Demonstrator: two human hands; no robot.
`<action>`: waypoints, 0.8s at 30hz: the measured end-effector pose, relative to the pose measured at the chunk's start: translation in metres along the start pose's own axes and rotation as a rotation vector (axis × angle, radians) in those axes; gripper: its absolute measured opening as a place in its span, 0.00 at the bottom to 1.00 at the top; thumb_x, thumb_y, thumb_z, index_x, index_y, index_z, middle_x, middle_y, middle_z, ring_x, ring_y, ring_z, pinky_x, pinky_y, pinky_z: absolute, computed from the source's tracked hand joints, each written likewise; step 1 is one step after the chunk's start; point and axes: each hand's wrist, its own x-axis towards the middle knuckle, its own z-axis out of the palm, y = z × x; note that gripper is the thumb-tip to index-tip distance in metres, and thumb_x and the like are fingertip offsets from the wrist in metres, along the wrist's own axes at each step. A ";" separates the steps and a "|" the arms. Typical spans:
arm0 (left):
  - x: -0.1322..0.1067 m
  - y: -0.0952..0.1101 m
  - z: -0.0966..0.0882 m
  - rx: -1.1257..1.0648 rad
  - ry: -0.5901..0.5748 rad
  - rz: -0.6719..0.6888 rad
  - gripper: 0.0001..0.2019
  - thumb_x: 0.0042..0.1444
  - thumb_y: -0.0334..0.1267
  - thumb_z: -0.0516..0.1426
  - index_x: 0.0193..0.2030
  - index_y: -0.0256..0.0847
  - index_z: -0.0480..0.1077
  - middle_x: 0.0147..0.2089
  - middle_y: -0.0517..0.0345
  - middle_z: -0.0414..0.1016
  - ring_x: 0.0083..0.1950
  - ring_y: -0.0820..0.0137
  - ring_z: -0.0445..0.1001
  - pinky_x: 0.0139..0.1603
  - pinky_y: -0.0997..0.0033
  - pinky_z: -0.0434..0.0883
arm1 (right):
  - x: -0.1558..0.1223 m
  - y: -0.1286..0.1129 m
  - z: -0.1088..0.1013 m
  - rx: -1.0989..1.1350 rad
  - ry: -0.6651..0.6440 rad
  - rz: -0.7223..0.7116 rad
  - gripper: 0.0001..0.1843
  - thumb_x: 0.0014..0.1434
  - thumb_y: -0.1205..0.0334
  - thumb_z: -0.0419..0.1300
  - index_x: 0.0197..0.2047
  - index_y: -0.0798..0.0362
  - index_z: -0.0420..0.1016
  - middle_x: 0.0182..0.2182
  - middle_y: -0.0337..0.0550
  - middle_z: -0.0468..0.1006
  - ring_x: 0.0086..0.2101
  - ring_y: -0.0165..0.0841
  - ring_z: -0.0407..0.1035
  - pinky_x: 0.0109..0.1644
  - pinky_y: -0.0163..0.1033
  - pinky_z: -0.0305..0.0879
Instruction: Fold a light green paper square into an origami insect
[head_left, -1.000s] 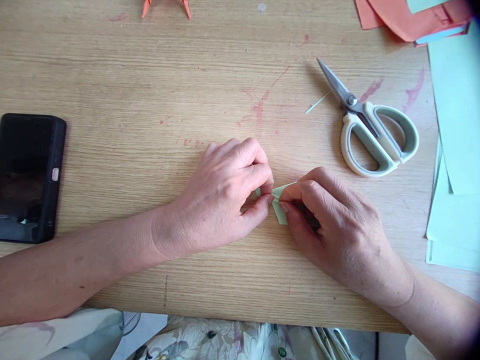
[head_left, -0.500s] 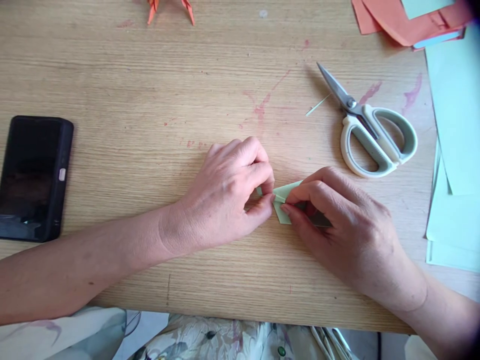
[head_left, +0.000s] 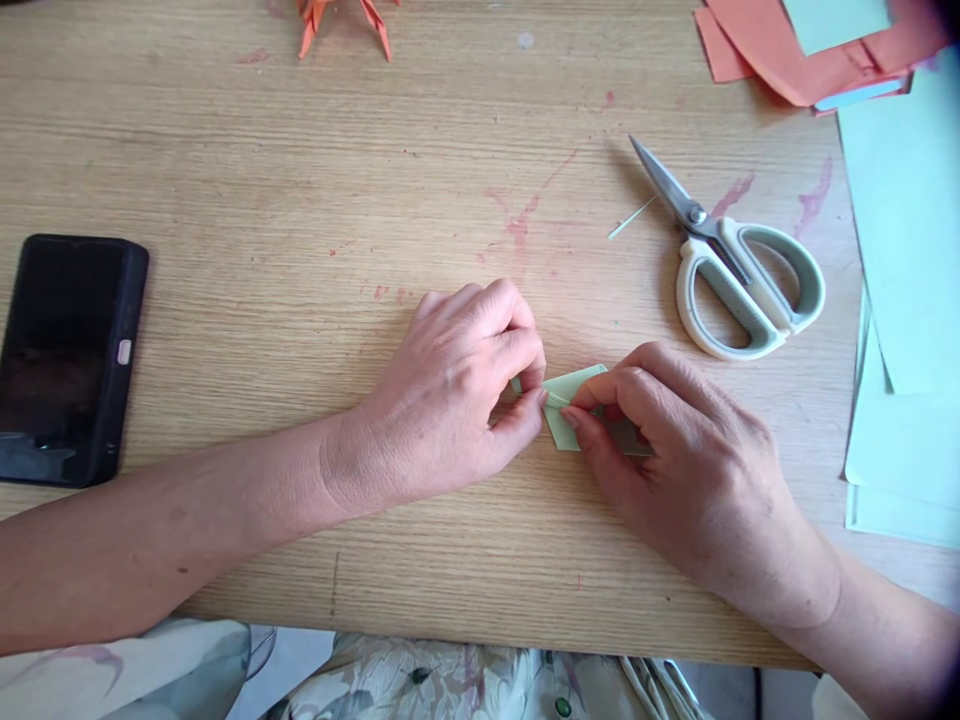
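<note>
A small piece of folded pale green paper (head_left: 573, 386) lies low over the table between my two hands. At its left end, my left hand (head_left: 472, 375) pinches it with thumb and forefinger. From the other side, my right hand (head_left: 682, 470) grips it between thumb and forefinger, by a raised fold near the middle. My right fingers cover much of the paper's right part, where it lies in shadow. Beyond my right hand, scissors (head_left: 731, 265) with white and grey handles rest on the table, blades slightly apart or closed, I cannot tell.
A thin green paper strip (head_left: 631, 218) lies by the scissors' blades. Pale green sheets (head_left: 907, 300) and orange paper (head_left: 832, 70) are stacked along the right. A black phone-like device (head_left: 71, 355) lies at the left. An orange folded paper figure (head_left: 341, 22) stands at the table's far edge of view.
The right hand has shifted slightly left along the paper, uncovering a little more of its upper edge. Both hands keep their pinch. The whole view has moved slightly.
</note>
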 end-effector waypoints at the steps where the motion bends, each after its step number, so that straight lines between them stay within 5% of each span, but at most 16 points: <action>1: 0.000 0.000 0.000 0.000 0.001 -0.002 0.06 0.59 0.30 0.57 0.30 0.40 0.69 0.39 0.53 0.72 0.42 0.62 0.72 0.46 0.54 0.69 | 0.000 0.000 0.000 -0.013 0.000 0.008 0.10 0.69 0.64 0.56 0.33 0.53 0.70 0.30 0.42 0.72 0.28 0.31 0.67 0.31 0.38 0.62; 24: 0.003 0.003 0.003 0.092 -0.023 -0.023 0.05 0.56 0.30 0.56 0.30 0.40 0.66 0.40 0.53 0.71 0.42 0.62 0.70 0.44 0.58 0.65 | 0.007 -0.003 0.000 -0.032 -0.091 0.100 0.05 0.63 0.68 0.54 0.34 0.53 0.67 0.29 0.40 0.71 0.26 0.30 0.63 0.31 0.37 0.56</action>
